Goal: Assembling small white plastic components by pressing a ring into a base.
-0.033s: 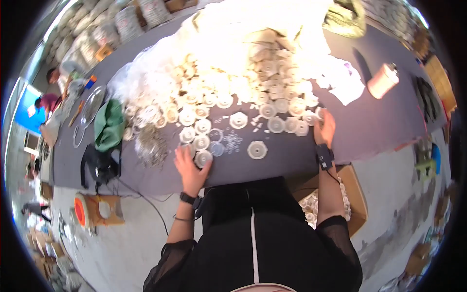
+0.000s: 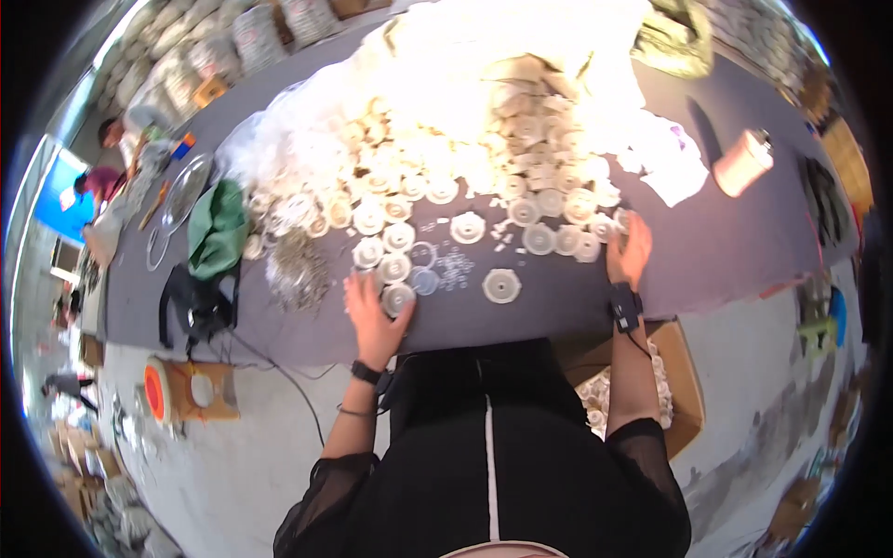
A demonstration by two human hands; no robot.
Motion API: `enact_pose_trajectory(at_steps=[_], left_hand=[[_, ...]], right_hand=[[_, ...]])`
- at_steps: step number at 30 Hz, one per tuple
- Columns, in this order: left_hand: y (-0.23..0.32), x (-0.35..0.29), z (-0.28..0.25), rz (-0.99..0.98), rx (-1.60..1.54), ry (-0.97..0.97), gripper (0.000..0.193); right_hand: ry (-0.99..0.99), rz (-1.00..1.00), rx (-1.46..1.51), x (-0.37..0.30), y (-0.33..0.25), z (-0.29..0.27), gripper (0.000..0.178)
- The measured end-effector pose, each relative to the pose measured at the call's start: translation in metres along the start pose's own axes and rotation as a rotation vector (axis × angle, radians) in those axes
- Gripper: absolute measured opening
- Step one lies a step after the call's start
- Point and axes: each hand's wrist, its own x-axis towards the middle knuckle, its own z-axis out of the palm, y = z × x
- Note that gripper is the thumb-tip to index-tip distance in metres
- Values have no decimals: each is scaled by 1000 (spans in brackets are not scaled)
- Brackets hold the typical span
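Note:
White round plastic parts [image 2: 539, 239] lie in rows and heaps over the middle of the table. My left hand [image 2: 374, 321] rests at the near left end of a short column of them, its fingers spread against the nearest white part [image 2: 398, 299]. At the right edge of the group, my right hand [image 2: 633, 251] lies alongside the end parts with fingers stretched out; part of its fingertips is hard to make out. Between my hands are one separate white part [image 2: 502, 286], another white part [image 2: 467, 228], a clear bluish disc [image 2: 425, 280] and a scatter of tiny clear pieces [image 2: 456, 269].
A pile of small metal pieces [image 2: 299, 270], a green cloth [image 2: 218, 230] and a black device with a cable [image 2: 198, 305] lie leftward. A pinkish bottle [image 2: 744, 164] stands at right. Below the table edge is a cardboard box [image 2: 686, 391] of white parts.
The whole view has shifted slightly, so the table's things appear a little farther right. Both hands stay beside the same white parts.

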Motion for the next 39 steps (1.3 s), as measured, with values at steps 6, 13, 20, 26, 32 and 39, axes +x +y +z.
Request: enact_pose_trajectory(at_steps=[6, 13, 20, 26, 32, 39], left_hand=[[1, 6, 7, -15, -19, 33, 66], [17, -10, 4, -3, -221, 150, 54], [2, -21, -11, -55, -297, 183, 53], [-18, -9, -29, -27, -338, 263, 49], [-86, 35, -58, -71, -199, 352, 21], [-90, 92, -31, 117, 32, 127, 23]], right_hand=[[117, -232, 118, -14, -36, -6, 39], [-239, -141, -18, 27, -61, 6, 50], [-253, -176, -194, 30, -77, 29, 53], [-48, -265, -123, 29, -33, 29, 33], [-103, -121, -9, 30, -64, 18, 22], [130, -30, 217, 41, -33, 34, 25]])
